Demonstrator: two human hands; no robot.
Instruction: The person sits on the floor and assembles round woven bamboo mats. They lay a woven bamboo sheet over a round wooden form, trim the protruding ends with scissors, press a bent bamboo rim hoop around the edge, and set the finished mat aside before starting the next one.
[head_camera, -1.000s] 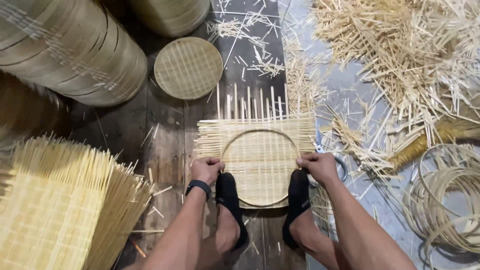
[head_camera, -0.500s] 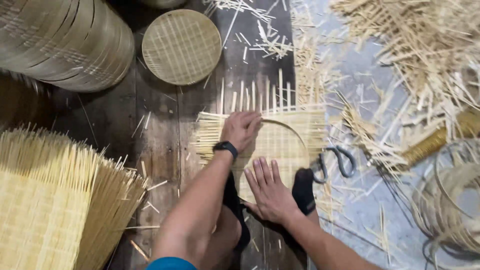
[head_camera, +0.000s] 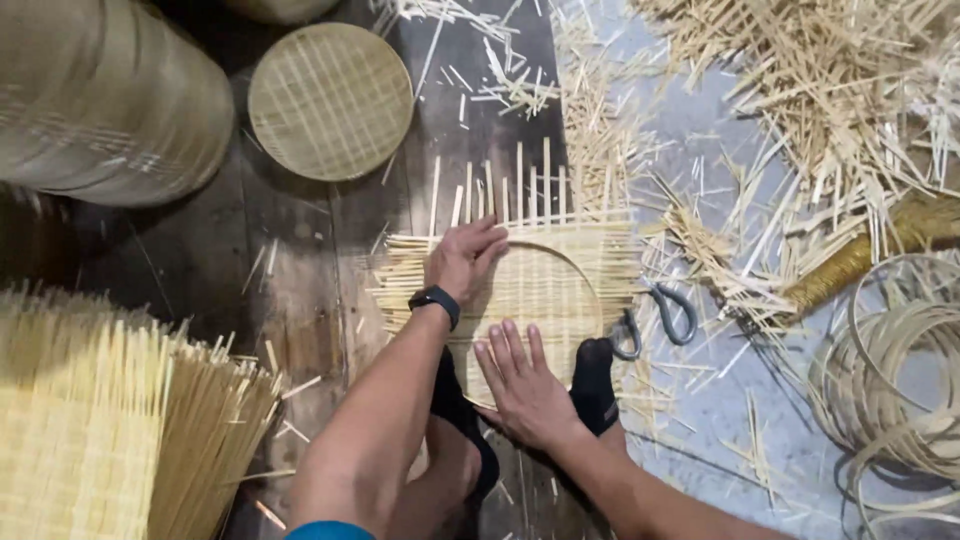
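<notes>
A square woven bamboo mat (head_camera: 545, 270) with loose strip ends lies on the dark wooden floor, a round bamboo hoop (head_camera: 585, 290) resting on it. My left hand (head_camera: 465, 255), with a black wristband, presses flat on the mat's upper left part at the hoop's edge. My right hand (head_camera: 520, 380) lies flat, fingers spread, on the mat's near part inside the hoop. My two feet in black socks (head_camera: 592, 380) hold down the near edge of the mat.
Grey-handled scissors (head_camera: 655, 320) lie just right of the mat. A finished round woven disc (head_camera: 330, 100) sits behind, stacked round bamboo trays (head_camera: 110, 100) at far left, woven mats (head_camera: 110, 420) at near left, scattered bamboo strips (head_camera: 830, 90) and coiled hoops (head_camera: 890, 380) at right.
Both hands left the hoop's sides a second ago. The left moved up onto the mat's upper left, the right came down flat onto the near part. The view shifted slightly.
</notes>
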